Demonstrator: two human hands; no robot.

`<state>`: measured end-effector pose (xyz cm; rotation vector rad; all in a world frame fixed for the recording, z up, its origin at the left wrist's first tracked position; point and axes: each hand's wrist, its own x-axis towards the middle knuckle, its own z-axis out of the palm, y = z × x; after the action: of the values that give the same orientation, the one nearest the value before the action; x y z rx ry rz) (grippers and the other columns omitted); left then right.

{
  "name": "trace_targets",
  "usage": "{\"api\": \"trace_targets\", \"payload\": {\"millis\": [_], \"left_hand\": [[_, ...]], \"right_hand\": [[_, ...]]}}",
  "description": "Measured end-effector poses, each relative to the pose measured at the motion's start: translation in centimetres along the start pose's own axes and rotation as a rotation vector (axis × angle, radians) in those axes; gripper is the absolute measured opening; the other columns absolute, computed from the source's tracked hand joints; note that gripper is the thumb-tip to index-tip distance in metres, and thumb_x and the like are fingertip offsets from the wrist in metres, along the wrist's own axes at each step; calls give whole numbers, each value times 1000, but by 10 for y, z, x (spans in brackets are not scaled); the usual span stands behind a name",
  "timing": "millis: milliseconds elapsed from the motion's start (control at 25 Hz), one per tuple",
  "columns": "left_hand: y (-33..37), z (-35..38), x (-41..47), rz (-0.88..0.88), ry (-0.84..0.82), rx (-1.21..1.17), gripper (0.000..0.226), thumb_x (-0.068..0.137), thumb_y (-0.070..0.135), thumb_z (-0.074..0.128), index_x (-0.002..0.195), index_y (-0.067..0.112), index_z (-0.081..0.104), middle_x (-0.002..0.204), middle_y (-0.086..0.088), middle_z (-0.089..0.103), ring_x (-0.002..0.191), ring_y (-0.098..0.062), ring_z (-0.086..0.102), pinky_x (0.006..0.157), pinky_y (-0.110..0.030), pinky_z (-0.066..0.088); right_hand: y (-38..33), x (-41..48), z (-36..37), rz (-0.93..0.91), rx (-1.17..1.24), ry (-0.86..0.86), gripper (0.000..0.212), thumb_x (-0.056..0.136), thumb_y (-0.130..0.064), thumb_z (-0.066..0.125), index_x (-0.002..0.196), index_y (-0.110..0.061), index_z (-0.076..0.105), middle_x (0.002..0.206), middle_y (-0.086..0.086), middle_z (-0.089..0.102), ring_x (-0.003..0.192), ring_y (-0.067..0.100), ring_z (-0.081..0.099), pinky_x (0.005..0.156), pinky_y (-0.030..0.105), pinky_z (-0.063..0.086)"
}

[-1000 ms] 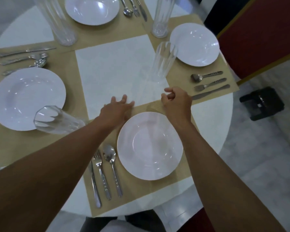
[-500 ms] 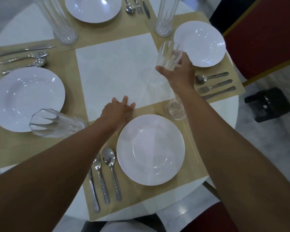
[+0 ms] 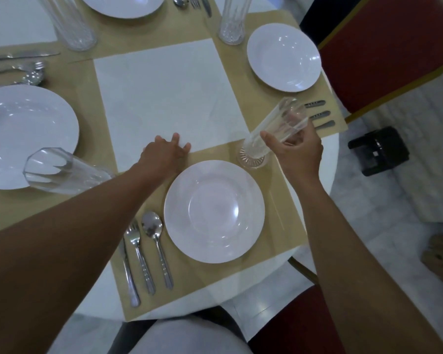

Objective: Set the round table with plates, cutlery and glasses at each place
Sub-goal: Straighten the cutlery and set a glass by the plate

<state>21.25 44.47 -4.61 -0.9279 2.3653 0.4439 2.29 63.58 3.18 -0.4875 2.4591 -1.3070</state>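
4 places look nearly done now: half a second ago the right hand (image 3: pixel 296 146) was reaching for the tall ribbed glass (image 3: pixel 271 131) out by the far plate (image 3: pixel 284 57); now it's wrapped around it, tilted, base touching the placemat just above the near plate (image 3: pixel 214 211). Left hand (image 3: pixel 166 152) rests flat and open on the worktop (image 3: pixel 161 98), holding nothing.

1. The right hand (image 3: pixel 296 146) grips a tall clear ribbed glass (image 3: pixel 271 131), tilted, base on the tan placemat (image 3: pixel 279 200).
2. The left hand (image 3: pixel 165 152) rests flat beside the round white plate (image 3: pixel 214 212).
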Motion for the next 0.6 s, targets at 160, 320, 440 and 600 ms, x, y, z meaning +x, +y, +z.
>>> {"api": "trace_targets", "payload": {"millis": [160,320,440,600], "left_hand": [[-1,0,-2,55,51,52,61,96,32,46,153,27,27,155,-5,29,131,-36,35,93,-39,42],[-7,6,4,49,38,-7,69,91,41,45,155,27,25,154,-7,34,132,-36,36,94,-39,42],[-9,8,5,77,80,32,69,93,30,56,155,30,26,158,-3,29,134,-36,34,94,-38,42],[-12,13,10,60,125,-24,63,92,29,55,151,31,32,151,-5,39,124,-33,43,87,-35,43]], "right_hand": [[7,-5,4,-14,-27,-17,66,65,-40,93,123,-33,63,103,-13,72,84,-3,70,75,19,59],[11,-5,9,-17,-36,-37,70,63,-42,94,124,-33,62,105,-12,71,84,-4,70,72,16,58],[11,-8,10,-19,-22,-38,70,64,-36,95,125,-29,62,105,-10,69,80,-15,65,66,6,51],[13,-15,11,-22,-22,-28,69,64,-37,95,124,-29,61,109,-12,66,84,-23,57,68,6,50]]}}
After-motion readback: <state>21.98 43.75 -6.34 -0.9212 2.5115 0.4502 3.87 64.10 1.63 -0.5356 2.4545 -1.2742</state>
